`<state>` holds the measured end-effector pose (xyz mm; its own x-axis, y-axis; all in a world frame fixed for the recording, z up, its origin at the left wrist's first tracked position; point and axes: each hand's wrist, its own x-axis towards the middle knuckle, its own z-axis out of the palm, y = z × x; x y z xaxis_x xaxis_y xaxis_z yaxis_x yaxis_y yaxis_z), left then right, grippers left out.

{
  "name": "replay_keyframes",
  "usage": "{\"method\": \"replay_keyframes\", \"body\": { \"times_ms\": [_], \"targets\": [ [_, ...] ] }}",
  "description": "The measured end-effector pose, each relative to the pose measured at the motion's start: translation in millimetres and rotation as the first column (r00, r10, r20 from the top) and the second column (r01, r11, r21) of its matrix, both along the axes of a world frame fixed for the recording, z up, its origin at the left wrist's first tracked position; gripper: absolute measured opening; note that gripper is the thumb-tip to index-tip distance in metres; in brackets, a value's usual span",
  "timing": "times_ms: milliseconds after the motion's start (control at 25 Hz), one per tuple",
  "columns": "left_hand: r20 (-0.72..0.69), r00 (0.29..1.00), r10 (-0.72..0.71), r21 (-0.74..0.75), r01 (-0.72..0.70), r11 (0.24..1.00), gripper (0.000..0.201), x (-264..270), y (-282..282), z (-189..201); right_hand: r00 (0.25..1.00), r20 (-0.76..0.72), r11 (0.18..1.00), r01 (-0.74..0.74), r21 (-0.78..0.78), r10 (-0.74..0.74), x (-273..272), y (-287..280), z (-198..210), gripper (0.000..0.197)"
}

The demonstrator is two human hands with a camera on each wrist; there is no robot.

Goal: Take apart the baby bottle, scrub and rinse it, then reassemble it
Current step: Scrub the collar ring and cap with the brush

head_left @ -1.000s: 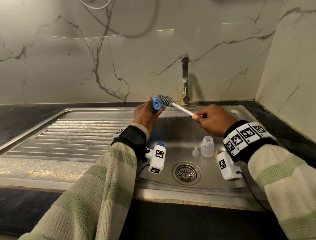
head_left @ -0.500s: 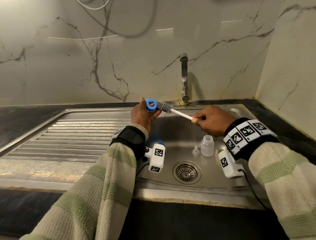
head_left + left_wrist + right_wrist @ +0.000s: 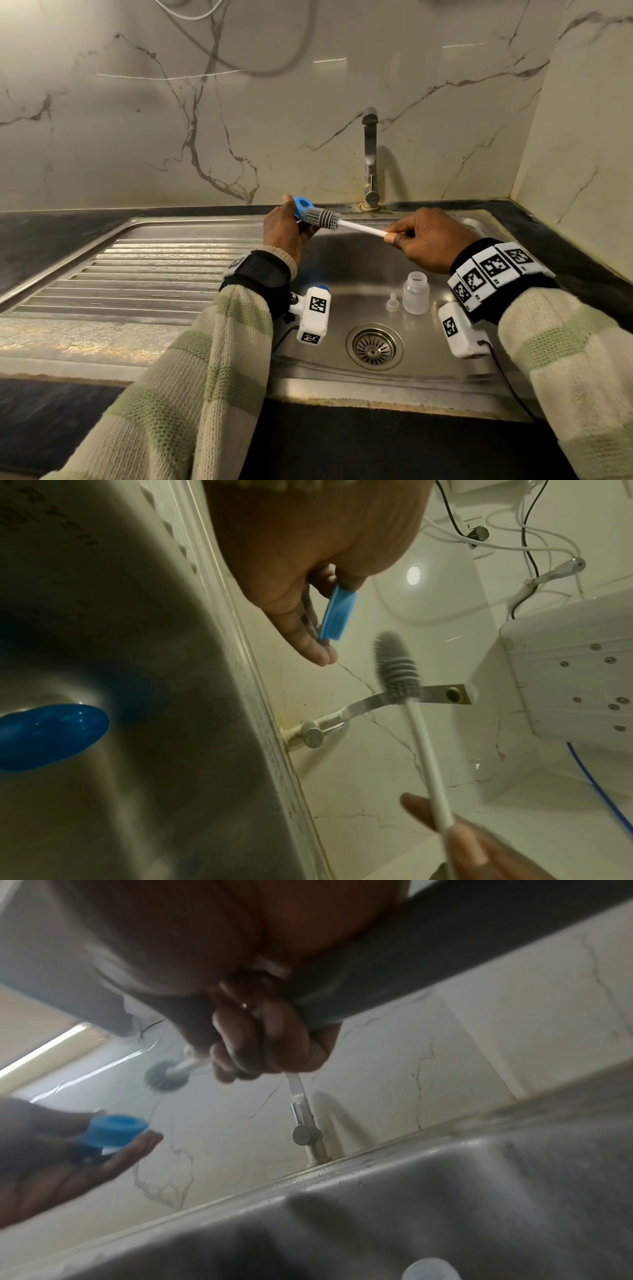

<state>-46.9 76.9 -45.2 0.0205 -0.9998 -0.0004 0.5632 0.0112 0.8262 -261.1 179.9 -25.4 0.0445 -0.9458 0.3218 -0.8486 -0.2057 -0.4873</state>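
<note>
My left hand (image 3: 286,226) pinches the blue bottle ring (image 3: 302,205) between thumb and fingers, held up over the sink's back edge; the ring (image 3: 337,616) shows edge-on in the left wrist view and as a blue collar (image 3: 114,1130) in the right wrist view. My right hand (image 3: 426,240) grips the white handle of the bottle brush (image 3: 346,224), whose grey bristle head (image 3: 395,666) lies beside the ring, just apart from it. The clear bottle body (image 3: 415,293) stands upright in the basin, with the small clear teat (image 3: 393,303) next to it.
The steel sink (image 3: 342,387) has a round drain (image 3: 374,346) in front of the bottle. A ribbed draining board (image 3: 144,270) lies to the left. The tap (image 3: 370,161) rises behind the sink against the marble wall; no water runs from it.
The ring and brush head have shifted left and slightly up. The ring has turned in my left hand, and the brush head now lies alongside it.
</note>
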Motion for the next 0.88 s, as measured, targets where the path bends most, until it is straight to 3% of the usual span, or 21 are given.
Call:
{"method": "replay_keyframes", "body": {
  "times_ms": [120,280,720,880],
  "targets": [
    [0.013,1.000,-0.009,0.004,0.009,1.000,0.042,0,-3,-3,0.989,0.138,0.989,0.077,-0.130,-0.059,-5,-2,1,0.023],
    [0.045,0.994,-0.102,0.026,0.101,0.995,0.049,-7,1,-5,0.998,0.052,0.999,-0.045,-0.009,0.046,4,-3,-6,0.022],
    [-0.004,0.996,-0.089,0.050,0.090,0.995,0.047,-8,-11,-6,0.993,0.089,0.997,-0.078,0.004,0.078,5,-2,-4,0.021],
    [0.009,0.994,-0.108,0.053,0.107,0.993,0.054,-7,-12,-7,0.994,0.073,0.997,-0.077,0.004,0.076,5,-1,-4,0.022]
  ]
}}
